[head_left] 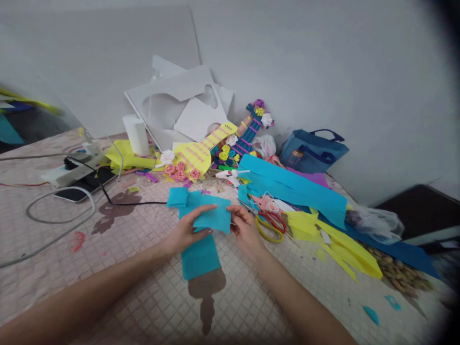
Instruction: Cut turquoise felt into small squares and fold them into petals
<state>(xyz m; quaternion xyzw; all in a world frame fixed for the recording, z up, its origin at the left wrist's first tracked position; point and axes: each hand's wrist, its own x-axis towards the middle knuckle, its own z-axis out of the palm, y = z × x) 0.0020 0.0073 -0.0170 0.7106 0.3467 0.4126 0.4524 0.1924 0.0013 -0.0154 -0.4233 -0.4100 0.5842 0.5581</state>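
one head view looks forward and down from near above the table (161,302), facing the wall (305,72).

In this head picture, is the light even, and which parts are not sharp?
Head view: light looks soft and fairly even on the wall, without strong glare; the far right edge fades into dark blur; the yellow strip at far left looks smeared; the blue paper in both hands is clearer.

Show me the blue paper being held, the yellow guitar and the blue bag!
Held blue paper (219,218), head view: its middle.
Yellow guitar (195,157), head view: its body.
Blue bag (307,143), head view: its side.
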